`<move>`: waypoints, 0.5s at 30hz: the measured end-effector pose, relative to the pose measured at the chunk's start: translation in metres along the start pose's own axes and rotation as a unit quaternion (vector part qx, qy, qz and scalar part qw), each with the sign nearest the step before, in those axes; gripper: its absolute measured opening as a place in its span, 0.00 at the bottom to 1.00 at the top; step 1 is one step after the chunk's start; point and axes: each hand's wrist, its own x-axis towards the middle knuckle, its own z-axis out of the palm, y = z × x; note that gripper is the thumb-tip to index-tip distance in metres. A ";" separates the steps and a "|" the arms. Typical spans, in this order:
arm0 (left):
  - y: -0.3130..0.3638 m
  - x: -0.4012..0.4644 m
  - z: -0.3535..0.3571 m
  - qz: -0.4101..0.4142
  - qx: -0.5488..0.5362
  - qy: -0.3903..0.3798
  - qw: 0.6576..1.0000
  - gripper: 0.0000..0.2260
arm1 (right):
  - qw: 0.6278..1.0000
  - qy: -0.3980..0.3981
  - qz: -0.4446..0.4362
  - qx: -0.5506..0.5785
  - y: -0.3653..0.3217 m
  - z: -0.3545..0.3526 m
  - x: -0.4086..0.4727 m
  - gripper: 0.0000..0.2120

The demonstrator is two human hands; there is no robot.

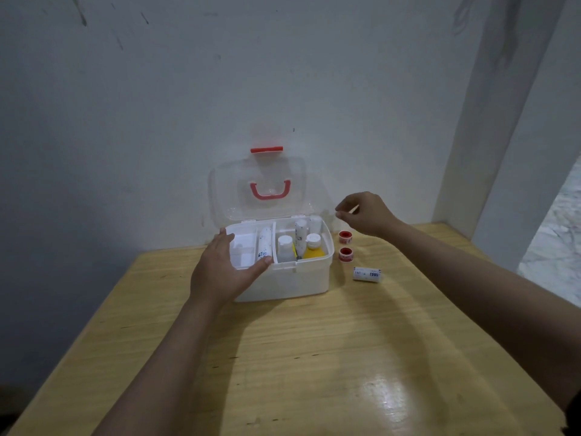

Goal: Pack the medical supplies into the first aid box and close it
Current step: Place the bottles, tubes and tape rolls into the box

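My left hand (224, 268) lies open, palm down, on the inner tray (243, 250) at the first aid box's (283, 280) near-left corner, gripping nothing. My right hand (364, 214) hovers at two o'clock of the box, fingertips pinched; whether they hold anything I cannot tell. The white box stands open, clear lid (257, 187) upright. Two red tape rolls (345, 236) and a bandage roll (367, 274) lie at its three o'clock on the table (314, 357).

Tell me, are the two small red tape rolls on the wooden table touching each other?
Apart. The head view shows the farther red tape roll and the nearer red tape roll with a strip of bare wooden table between them.
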 end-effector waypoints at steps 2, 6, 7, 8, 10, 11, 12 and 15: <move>0.000 0.000 0.000 -0.003 -0.001 0.000 1.000 0.44 | 0.999 -0.023 0.041 -0.018 0.015 0.007 -0.006 0.13; 0.000 0.001 0.001 -0.005 0.007 0.003 1.000 0.43 | 0.984 -0.146 0.093 -0.039 0.029 0.028 -0.017 0.29; 0.000 0.001 0.001 -0.005 0.007 0.004 1.000 0.43 | 0.980 -0.170 0.092 -0.039 0.031 0.033 -0.018 0.32; 0.000 0.001 0.002 -0.005 0.007 0.005 1.000 0.43 | 0.979 -0.182 0.087 -0.042 0.032 0.037 -0.019 0.35; -0.001 0.001 0.002 -0.005 0.009 0.007 1.000 0.43 | 0.979 -0.180 0.079 -0.055 0.035 0.044 -0.019 0.36; -0.001 0.001 0.002 -0.005 0.011 0.007 1.000 0.43 | 0.980 -0.174 0.075 -0.062 0.037 0.047 -0.018 0.35; -0.001 0.001 0.002 -0.005 0.011 0.008 1.000 0.43 | 0.982 -0.165 0.071 -0.065 0.039 0.050 -0.017 0.34; -0.001 0.001 0.002 -0.004 0.007 0.011 1.000 0.43 | 0.987 -0.135 0.060 -0.059 0.044 0.053 -0.016 0.27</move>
